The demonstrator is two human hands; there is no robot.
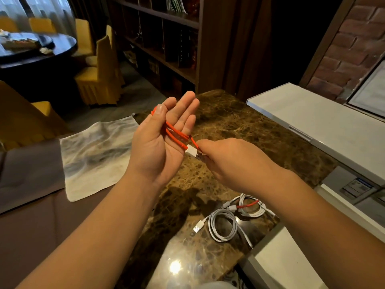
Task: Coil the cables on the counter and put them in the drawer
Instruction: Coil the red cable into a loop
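A red cable (176, 131) with a white USB plug (192, 151) is looped across my left hand (160, 140), which is held palm up above the marble counter (239, 126). The fingers are straight, and the thumb pins the cable against the index finger. My right hand (225, 159) pinches the cable's end right by the plug. On the counter below my right forearm lie a coiled white cable (224, 227) and a second bundle of white and red cable (249, 205). I cannot pick out a drawer.
A crumpled white cloth (98, 155) lies on the counter's left part. A white appliance lid (312, 122) runs along the right side. A white panel (287, 259) sits at the bottom right. Yellow-covered chairs (100, 76) and a dark shelf unit (166, 38) stand beyond.
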